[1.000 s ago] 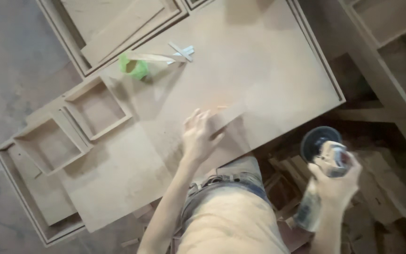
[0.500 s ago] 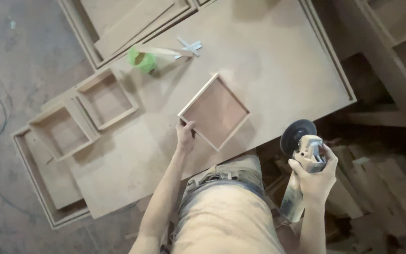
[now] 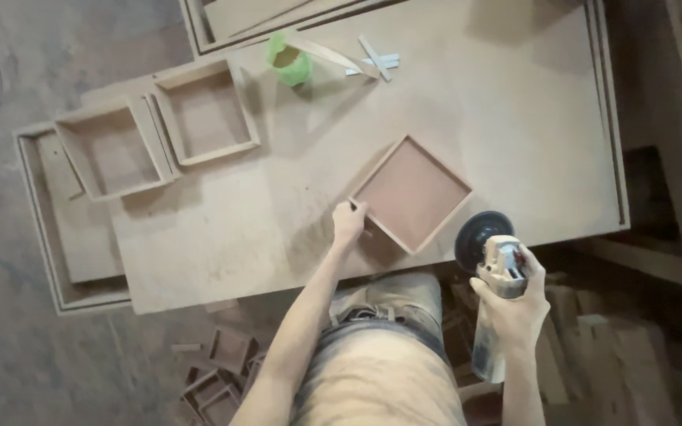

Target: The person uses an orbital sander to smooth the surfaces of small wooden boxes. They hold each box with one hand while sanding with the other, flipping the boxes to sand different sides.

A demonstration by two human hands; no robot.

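The left hand pinches a corner of the shallow square wooden tray on the plywood bench, fingers pressed together, while the right hand grips a dusty angle grinder.

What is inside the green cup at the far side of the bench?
A pale flat wooden stick leans out of the green cup toward the right. The cup's bottom is too small and dim to tell what else it holds.
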